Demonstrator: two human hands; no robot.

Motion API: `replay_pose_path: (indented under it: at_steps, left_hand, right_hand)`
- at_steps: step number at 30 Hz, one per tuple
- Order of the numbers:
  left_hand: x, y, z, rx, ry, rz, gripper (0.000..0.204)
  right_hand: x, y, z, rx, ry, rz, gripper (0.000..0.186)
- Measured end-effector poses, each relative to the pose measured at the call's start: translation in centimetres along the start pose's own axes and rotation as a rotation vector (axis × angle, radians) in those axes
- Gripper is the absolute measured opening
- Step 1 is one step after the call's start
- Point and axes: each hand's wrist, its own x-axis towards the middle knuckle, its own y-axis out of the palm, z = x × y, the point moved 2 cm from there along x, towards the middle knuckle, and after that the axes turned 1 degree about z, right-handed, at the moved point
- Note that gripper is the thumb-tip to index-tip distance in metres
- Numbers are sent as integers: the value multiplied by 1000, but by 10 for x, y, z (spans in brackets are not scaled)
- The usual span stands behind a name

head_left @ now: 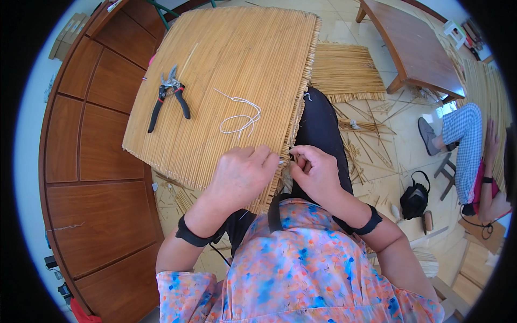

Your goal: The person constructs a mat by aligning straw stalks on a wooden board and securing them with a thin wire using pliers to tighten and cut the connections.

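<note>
A large mat of thin straw-coloured reeds (231, 59) lies across my lap, its trimmed reed ends forming the right edge. My left hand (245, 172) rests on its near right corner, fingers curled and the tips at the edge, with a small whitish bit by them. Just off that edge my right hand (318, 169) is closed in a pinch, facing the left fingertips; what is between the fingers is too small to name. Beyond my left hand, a loose white string (242, 119) lies looped on the mat. Pruning shears (169, 97) with black handles lie farther left.
Wooden cabinet panels (110, 142) run along the left. Another reed mat (347, 70) and scattered reeds (371, 126) lie on the tiles, near a low wooden table (412, 48). At right a person in checked trousers (466, 134) sits by another mat; a black bag (414, 199) is nearby.
</note>
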Motion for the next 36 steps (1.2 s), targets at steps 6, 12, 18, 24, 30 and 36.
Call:
replay_pose_path:
  at_steps: [6, 12, 18, 24, 30, 36]
  left_hand:
    - [3, -1, -2, -3, 4, -9, 17]
    - [3, 2, -2, 8, 15, 8, 17]
    - [4, 0, -4, 21, 33, 4, 14]
    - [11, -2, -10, 38, 76, 6, 12]
    - [16, 0, -16, 70, 107, 20, 10]
    - [19, 1, -20, 119, 133, 51, 8]
  right_hand:
    - [-2, 3, -6, -157, -263, -59, 19]
    - [-2, 6, -6, -199, -293, -70, 13]
    - [-1, 7, -11, -132, -292, -36, 10]
    - [-3, 6, -10, -107, -278, -74, 9]
    - [-4, 7, -5, -145, -289, -94, 11]
    - [-3, 9, -6, -306, -440, -155, 16]
